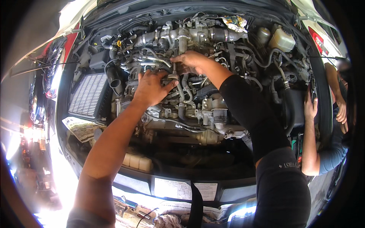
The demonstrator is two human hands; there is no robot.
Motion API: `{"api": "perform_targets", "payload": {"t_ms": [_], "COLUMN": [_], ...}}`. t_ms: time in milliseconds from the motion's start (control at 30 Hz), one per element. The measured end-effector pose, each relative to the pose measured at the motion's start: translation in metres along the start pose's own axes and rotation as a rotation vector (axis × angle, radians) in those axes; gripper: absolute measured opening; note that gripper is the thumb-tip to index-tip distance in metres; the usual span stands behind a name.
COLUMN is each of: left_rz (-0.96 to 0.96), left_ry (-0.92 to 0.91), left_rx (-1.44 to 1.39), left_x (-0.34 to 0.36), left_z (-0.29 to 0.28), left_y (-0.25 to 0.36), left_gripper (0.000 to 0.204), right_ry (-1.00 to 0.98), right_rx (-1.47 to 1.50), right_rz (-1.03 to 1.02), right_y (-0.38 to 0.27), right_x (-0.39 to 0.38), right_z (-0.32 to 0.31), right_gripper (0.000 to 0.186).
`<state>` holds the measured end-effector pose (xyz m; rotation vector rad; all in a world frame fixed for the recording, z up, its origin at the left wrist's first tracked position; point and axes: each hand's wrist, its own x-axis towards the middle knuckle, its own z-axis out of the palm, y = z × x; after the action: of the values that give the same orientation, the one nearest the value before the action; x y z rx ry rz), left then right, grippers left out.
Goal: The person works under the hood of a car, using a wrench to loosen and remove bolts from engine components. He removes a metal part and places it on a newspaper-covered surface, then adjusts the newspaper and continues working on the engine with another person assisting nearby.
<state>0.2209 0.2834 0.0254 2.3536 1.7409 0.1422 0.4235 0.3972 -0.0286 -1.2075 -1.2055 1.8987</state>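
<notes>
My left hand (pixel 152 89) reaches down into the middle of the engine (pixel 182 106), its fingers bent over the hoses and metal pipes. Its thumb and forefinger lie on either side of a metal piece at the foot of a slim upright metal rod (pixel 175 67); fingertips are partly hidden. From the right, my right hand (pixel 192 62) comes in with thumb and fingers closed at that rod. The far end of the rod points toward the silvery intake pipe (pixel 182 36). What lies beneath both palms is covered.
An air filter box (pixel 88 95) lies at left, beside an uncovered black duct (pixel 114 80). A white reservoir (pixel 282 41) stands at the back right. Crumpled wrapping (pixel 235 22) rests behind the engine. Another person's hand (pixel 310 106) touches the right fender edge. Tools (pixel 127 201) lie in front.
</notes>
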Motion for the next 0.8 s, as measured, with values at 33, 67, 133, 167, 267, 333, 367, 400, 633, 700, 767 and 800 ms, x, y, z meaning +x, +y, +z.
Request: {"api": "perform_targets", "payload": {"t_ms": [33, 67, 133, 167, 267, 333, 367, 400, 633, 700, 767, 800], "left_rz": [0.021, 0.023, 0.023, 0.022, 0.005, 0.011, 0.020, 0.028, -0.022, -0.020, 0.000, -0.014], "left_ry": [0.042, 0.048, 0.054, 0.053, 0.054, 0.058, 0.058, 0.055, 0.029, 0.057, 0.118, 0.111], "left_rx": [-0.013, -0.009, -0.004, -0.005, -0.027, -0.040, -0.042, -0.043, -0.028, -0.035, -0.038, -0.022], "left_x": [0.002, 0.002, 0.003, 0.003, 0.003, 0.003, 0.003, 0.002, 0.002, 0.001, 0.000, -0.001], "left_z": [-0.001, -0.001, -0.002, -0.002, -0.003, -0.004, -0.005, -0.006, -0.006, -0.005, -0.005, -0.006], "left_y": [0.000, 0.000, 0.000, 0.000, 0.001, 0.001, 0.002, 0.002, 0.001, 0.001, 0.000, 0.001], "left_gripper": [0.065, 0.065, 0.066, 0.066, 0.067, 0.068, 0.068, 0.068, 0.073, 0.074, 0.069, 0.067], "right_ry": [0.042, 0.093, 0.015, 0.018, 0.001, -0.004, -0.022, -0.026, 0.043, -0.015, -0.063, -0.084], "right_rx": [-0.079, -0.178, 0.012, 0.089, 0.019, 0.010, 0.027, 0.041, -0.040, -0.018, -0.068, -0.094], "right_rz": [-0.021, -0.031, 0.003, 0.030, 0.008, 0.003, 0.007, 0.032, -0.035, -0.019, 0.004, 0.017], "right_y": [-0.004, -0.003, -0.006, -0.006, -0.007, -0.006, -0.006, -0.005, 0.002, 0.001, -0.005, -0.009], "right_x": [0.002, 0.002, 0.001, 0.001, 0.000, 0.000, 0.001, 0.001, 0.009, 0.008, 0.005, 0.002], "right_z": [-0.002, 0.000, -0.003, -0.003, -0.005, -0.006, -0.006, -0.007, -0.001, -0.001, -0.002, -0.004], "right_gripper": [0.038, 0.038, 0.039, 0.040, 0.041, 0.042, 0.043, 0.044, 0.035, 0.035, 0.033, 0.033]}}
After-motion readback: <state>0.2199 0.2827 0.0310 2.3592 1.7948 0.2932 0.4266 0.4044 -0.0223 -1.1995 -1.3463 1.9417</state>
